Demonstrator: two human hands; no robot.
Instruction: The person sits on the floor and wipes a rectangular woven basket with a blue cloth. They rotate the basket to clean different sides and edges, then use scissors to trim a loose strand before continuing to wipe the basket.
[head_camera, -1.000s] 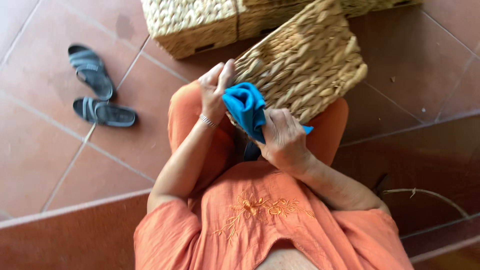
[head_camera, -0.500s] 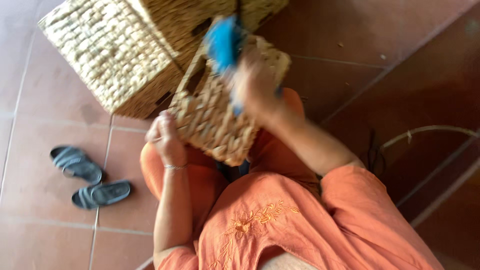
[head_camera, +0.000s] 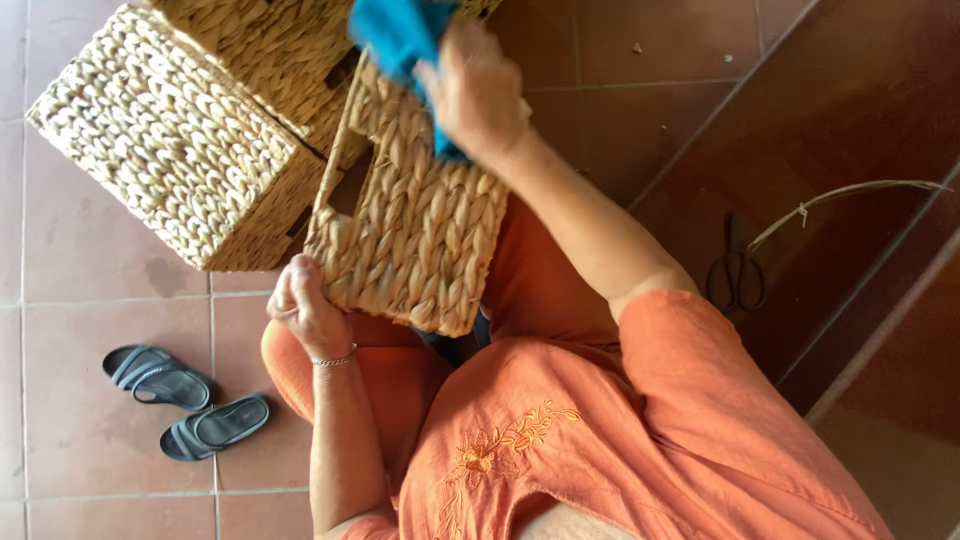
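On the lap, the woven straw-coloured rectangular basket (head_camera: 415, 225) stands tilted. Left hand (head_camera: 305, 310) clamps its lower corner; right hand (head_camera: 475, 90) presses a soft blue cloth (head_camera: 395, 30) against its top edge. Basket appears light and stiff; grip rims or corners.

on lap: woven basket (head_camera: 415, 225), left hand (head_camera: 305, 310) at its near corner, right hand (head_camera: 480, 90) with cloth (head_camera: 400, 35) on its far edge
left: second basket (head_camera: 170, 150), sandals (head_camera: 185, 400) nearer
right: scissors (head_camera: 737, 270) on floor
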